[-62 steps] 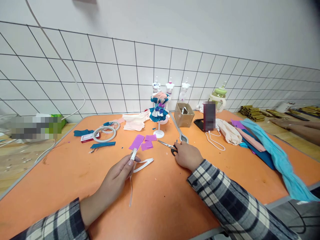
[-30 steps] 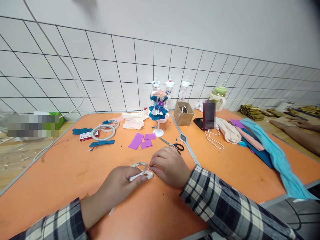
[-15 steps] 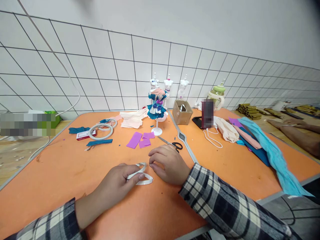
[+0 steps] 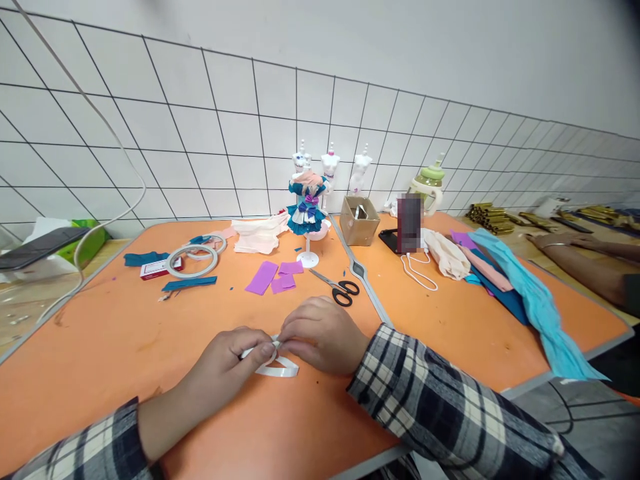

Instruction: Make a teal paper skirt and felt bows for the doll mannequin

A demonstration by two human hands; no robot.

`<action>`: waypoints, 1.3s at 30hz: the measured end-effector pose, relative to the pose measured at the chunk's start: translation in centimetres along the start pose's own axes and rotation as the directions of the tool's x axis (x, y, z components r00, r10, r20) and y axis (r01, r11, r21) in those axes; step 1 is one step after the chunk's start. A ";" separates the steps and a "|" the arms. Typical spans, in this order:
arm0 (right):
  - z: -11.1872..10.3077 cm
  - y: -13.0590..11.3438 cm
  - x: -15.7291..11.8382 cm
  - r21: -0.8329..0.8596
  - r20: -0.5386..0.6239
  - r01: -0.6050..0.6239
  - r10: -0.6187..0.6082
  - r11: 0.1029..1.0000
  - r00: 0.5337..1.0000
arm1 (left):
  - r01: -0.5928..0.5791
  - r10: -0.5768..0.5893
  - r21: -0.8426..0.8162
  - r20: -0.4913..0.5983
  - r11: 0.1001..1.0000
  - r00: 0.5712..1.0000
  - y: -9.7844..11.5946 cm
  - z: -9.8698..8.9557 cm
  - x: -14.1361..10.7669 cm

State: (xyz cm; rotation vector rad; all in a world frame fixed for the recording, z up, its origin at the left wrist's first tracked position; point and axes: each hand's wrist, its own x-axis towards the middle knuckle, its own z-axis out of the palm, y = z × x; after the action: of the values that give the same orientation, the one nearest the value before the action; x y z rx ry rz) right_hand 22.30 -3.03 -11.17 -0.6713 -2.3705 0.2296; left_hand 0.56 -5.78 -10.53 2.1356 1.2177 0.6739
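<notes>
A narrow white strip (image 4: 286,371), looped and glossy like tape backing, is pinched between the thumb and fingers of my left hand (image 4: 239,357). My right hand (image 4: 324,333) meets it from the other side, thumb and fingertips closed at the strip's upper part, touching the left fingertips. What exactly the right fingertips grip is partly hidden. Just beyond my right hand lie black-handled scissors (image 4: 340,289), blades slightly apart. Purple fabric pieces (image 4: 262,277) rest left of the scissors. Behind them a small dress form wears a teal, white and pink dress (image 4: 306,208).
Tape rolls (image 4: 193,260), a small red-and-white box (image 4: 153,269) and teal strips (image 4: 190,284) lie at left. A cardboard box (image 4: 359,227), a phone (image 4: 410,225) and a green-lidded bottle (image 4: 429,183) stand behind. Blue fabric (image 4: 540,300) hangs over the right edge. Another person's arm (image 4: 580,260) is farther right.
My right hand has moved left onto the white strip, its fingers closing at my left fingertips. The scissors' handles now show fully. The view has shifted slightly.
</notes>
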 end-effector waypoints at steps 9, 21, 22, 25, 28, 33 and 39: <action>-0.3 0.0 0.0 -0.117 0.000 0.037 -0.037 0.992 0.999 | -0.015 0.012 0.021 0.106 1.000 0.994 0.4 0.2 0.0; 0.5 0.1 -0.4 -0.214 0.032 0.013 -0.007 0.977 0.999 | -0.006 0.006 0.427 0.001 0.904 1.000 0.1 0.6 0.1; 0.5 0.0 -0.4 -0.218 0.036 0.015 -0.008 0.976 0.999 | -0.010 0.015 0.436 -0.008 0.900 1.000 0.0 0.6 0.2; 0.5 -0.2 -0.3 -0.241 0.047 0.013 -0.002 0.970 0.999 | -0.068 0.085 0.462 -0.016 0.884 0.996 -0.1 0.7 0.2; 0.6 -0.5 -0.2 -0.191 0.060 0.035 -0.024 0.981 0.998 | -0.191 0.225 0.504 -0.007 0.842 0.974 -0.2 1.0 0.2; 1.4 -1.1 -0.1 0.418 0.038 -0.156 0.155 0.895 0.987 | -0.375 0.438 0.425 -0.056 0.824 0.897 0.3 1.3 0.0; 2.6 -1.7 0.0 0.895 0.428 -0.445 0.238 0.021 0.872 | -0.610 0.641 0.252 -0.054 0.751 0.766 1.6 0.5 -0.2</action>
State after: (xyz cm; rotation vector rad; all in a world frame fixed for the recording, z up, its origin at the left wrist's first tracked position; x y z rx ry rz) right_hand 19.98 -4.52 -12.62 -0.4686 -1.4520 1.9983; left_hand 1.70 -6.75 -9.78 2.7588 0.6197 1.0188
